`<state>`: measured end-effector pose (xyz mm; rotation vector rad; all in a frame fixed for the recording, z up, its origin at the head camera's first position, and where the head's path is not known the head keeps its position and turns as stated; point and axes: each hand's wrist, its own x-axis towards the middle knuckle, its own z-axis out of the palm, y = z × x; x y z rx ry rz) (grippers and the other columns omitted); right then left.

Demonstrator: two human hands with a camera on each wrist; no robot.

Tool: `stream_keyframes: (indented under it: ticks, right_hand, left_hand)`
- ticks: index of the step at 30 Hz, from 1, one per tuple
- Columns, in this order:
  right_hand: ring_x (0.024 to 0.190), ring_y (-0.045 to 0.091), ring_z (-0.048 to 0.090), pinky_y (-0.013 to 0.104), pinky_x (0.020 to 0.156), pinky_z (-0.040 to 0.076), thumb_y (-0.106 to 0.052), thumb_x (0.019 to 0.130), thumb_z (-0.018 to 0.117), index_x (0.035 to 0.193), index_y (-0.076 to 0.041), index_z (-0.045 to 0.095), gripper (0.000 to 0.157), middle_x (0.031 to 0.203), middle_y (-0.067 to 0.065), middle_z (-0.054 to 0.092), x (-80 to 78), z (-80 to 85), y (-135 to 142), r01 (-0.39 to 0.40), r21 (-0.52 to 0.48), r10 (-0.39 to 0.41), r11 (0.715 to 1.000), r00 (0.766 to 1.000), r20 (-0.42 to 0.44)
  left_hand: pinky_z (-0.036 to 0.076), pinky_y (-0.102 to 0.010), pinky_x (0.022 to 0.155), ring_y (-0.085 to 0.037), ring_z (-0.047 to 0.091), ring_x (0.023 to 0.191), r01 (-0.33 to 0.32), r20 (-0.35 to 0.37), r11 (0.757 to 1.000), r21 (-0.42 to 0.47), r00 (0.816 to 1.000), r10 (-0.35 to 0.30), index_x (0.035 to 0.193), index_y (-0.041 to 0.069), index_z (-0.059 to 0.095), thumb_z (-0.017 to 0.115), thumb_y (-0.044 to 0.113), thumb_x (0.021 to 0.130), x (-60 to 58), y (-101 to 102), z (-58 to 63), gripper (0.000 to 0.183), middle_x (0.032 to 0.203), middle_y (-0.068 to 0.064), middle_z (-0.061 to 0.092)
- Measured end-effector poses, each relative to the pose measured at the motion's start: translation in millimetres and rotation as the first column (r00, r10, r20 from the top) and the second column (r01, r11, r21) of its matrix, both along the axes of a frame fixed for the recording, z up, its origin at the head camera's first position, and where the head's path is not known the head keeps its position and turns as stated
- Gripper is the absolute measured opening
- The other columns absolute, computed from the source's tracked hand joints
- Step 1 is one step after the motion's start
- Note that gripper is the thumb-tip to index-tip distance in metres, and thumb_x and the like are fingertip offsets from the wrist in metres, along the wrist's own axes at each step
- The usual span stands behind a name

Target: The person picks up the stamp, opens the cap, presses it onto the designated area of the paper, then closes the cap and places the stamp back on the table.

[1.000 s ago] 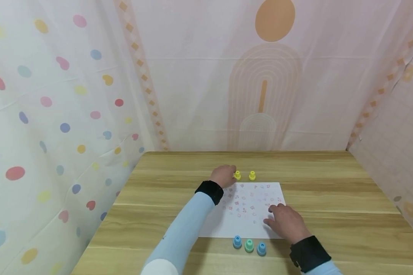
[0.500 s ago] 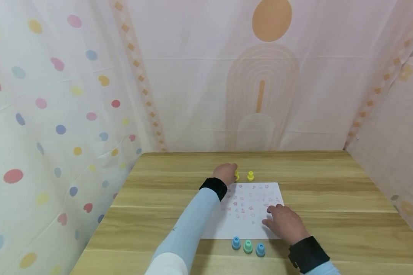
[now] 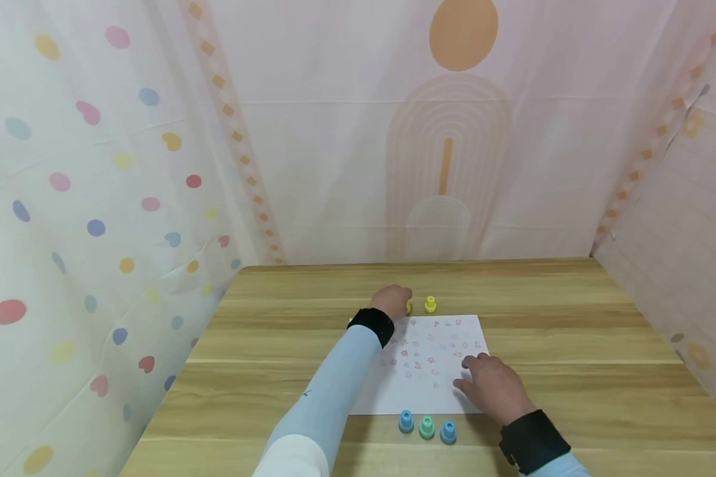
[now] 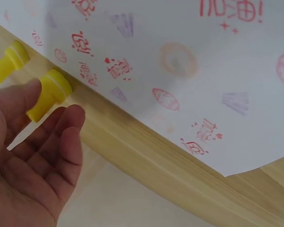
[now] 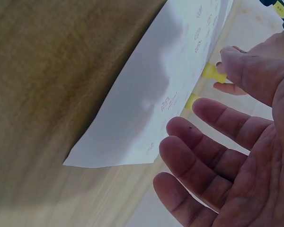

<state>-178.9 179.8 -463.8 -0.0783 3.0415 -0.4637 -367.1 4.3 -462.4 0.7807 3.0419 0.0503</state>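
My left hand (image 3: 392,301) is at the far edge of a white paper (image 3: 417,397), beside a yellow stamp (image 4: 53,92). In the left wrist view that stamp stands between thumb and bent fingers. The thumb overlaps its side, while a small gap shows between stamp and fingertips. A second yellow stamp (image 3: 431,305) stands to the right. My right hand (image 3: 495,387) hovers over the paper's right side, fingers apart and loosely bent, holding nothing. Two blue stamps, one left (image 3: 406,421) and one right (image 3: 448,432), flank a green stamp (image 3: 426,427) along the near edge.
Red, purple and orange prints (image 4: 173,59) cover much of the paper. It lies on a wood-grain table (image 3: 274,344). Behind rises a pale curtain (image 3: 334,165) with an arch pattern, and a dotted curtain (image 3: 125,165) hangs on the left.
My left hand has shifted slightly right, so it covers more of the nearer yellow stamp. My right hand stays nearly still. The whole head view has drifted a little.
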Motion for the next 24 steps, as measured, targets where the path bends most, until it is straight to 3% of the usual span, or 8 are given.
stream_keyframes:
  ticks: [8,17,24]
  right_hand:
    - [0.08,0.024,0.057,0.047,0.079,0.053,-0.027,0.087,0.076,0.112,-0.002,0.069,0.036,0.096,0.014,0.066,-0.2,-1.8,0.5,-0.005,-0.005,0.005,1.0,1.0,-0.016]
    - [0.083,0.025,0.058,0.048,0.081,0.053,-0.027,0.088,0.076,0.114,-0.002,0.069,0.037,0.1,0.014,0.066,-0.5,-0.6,0.7,0.009,-0.023,-0.009,1.0,1.0,0.01]
    - [0.086,0.027,0.06,0.049,0.082,0.053,-0.027,0.088,0.076,0.114,-0.002,0.069,0.037,0.101,0.015,0.067,1.0,1.3,0.3,0.014,-0.031,-0.014,0.999,1.0,0.008]
  left_hand:
    - [0.053,-0.032,0.088,-0.019,0.065,0.095,-0.006,-0.032,0.999,-0.038,0.999,0.005,0.119,0.01,0.068,0.064,0.008,0.097,-1.5,0.2,-3.9,0.022,0.104,-0.006,0.07]
    - [0.053,-0.032,0.089,-0.02,0.065,0.095,-0.033,-0.01,0.999,0.036,0.999,0.033,0.119,0.008,0.066,0.065,0.011,0.096,-4.9,-5.8,-10.3,0.024,0.105,-0.007,0.07]
    - [0.053,-0.033,0.086,-0.02,0.064,0.089,-0.057,0.028,0.995,0.081,0.998,0.055,0.12,0.007,0.063,0.067,0.01,0.095,3.9,-13.6,0.2,0.026,0.102,-0.008,0.069]
